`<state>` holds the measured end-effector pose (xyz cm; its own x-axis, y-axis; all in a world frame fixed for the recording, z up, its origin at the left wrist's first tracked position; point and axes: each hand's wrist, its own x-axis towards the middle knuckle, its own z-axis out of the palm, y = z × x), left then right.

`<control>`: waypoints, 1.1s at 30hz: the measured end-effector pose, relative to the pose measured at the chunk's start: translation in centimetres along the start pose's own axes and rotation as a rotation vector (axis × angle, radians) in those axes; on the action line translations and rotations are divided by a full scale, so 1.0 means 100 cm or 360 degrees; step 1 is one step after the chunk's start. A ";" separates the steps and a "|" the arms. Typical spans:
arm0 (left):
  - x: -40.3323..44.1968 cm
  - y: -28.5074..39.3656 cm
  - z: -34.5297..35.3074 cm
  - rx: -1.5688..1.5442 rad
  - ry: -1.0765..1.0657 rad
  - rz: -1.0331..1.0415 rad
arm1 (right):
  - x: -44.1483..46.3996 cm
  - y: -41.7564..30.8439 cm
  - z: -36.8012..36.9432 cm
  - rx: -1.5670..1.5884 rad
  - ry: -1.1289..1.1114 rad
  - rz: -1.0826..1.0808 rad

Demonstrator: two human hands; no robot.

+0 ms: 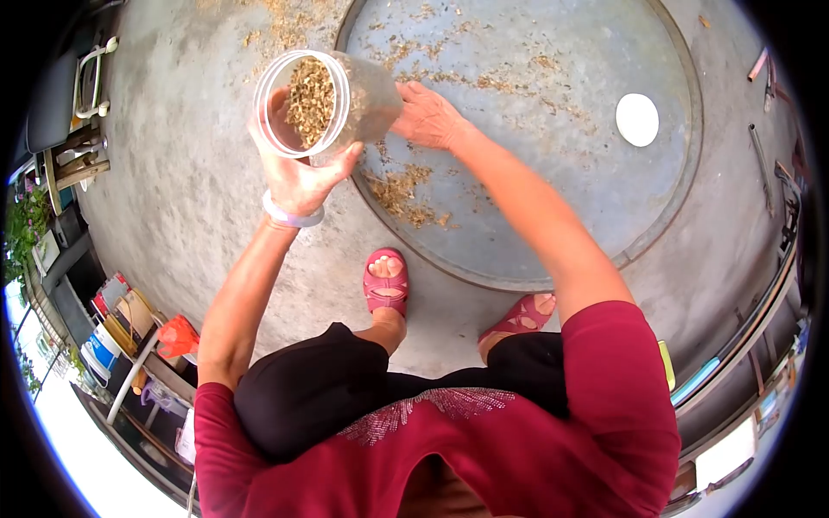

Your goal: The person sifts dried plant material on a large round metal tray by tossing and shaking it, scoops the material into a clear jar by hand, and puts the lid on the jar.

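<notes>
A clear plastic jar [367, 99] is tilted with its wide mouth toward the upper left, and dry brown flakes [310, 102] lie inside it. My left hand [298, 177] is wrapped round the jar near its mouth, the thumb along the near side and some fingers seen through the wall. At the jar's base is my right hand [430, 117], its fingertips partly hidden behind the plastic. Below them, a round grey tabletop [535, 190] carries scattered flakes, with a thicker patch of loose flakes [401, 194] near its left edge.
A white round disc [637, 119], like a lid, lies on the tabletop's right side. More flakes [276, 22] are strewn on the concrete floor [164, 147]. Shelves with a red bag [177, 337] stand at left; a rack with long items [743, 337] runs along the right.
</notes>
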<state>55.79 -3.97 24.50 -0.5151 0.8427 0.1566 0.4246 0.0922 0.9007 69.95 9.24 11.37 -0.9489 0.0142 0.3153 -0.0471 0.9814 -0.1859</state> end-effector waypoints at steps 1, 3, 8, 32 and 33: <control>0.000 0.000 -0.001 0.0045 -0.0014 0.0011 | 0.005 0.007 -0.002 0.0025 -0.0057 0.0000; -0.002 0.002 0.000 0.0006 -0.0037 -0.0067 | 0.010 0.023 -0.008 0.0073 -0.0172 -0.0010; -0.010 0.012 0.008 -0.0060 -0.0168 -0.0156 | 0.004 0.047 -0.007 -0.0045 0.0099 0.0153; -0.029 0.080 0.114 0.0108 -0.0534 0.0092 | -0.027 -0.018 -0.227 0.1991 0.0790 0.1147; -0.030 0.081 0.116 0.0118 -0.0530 0.0101 | -0.030 -0.017 -0.232 0.2062 0.0794 0.1146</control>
<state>69.39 0.40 26.60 -0.2198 0.9737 0.0595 0.5071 0.0619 0.8597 80.10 11.92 32.31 -0.7059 0.7078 0.0268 -0.1210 -0.0832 -0.9892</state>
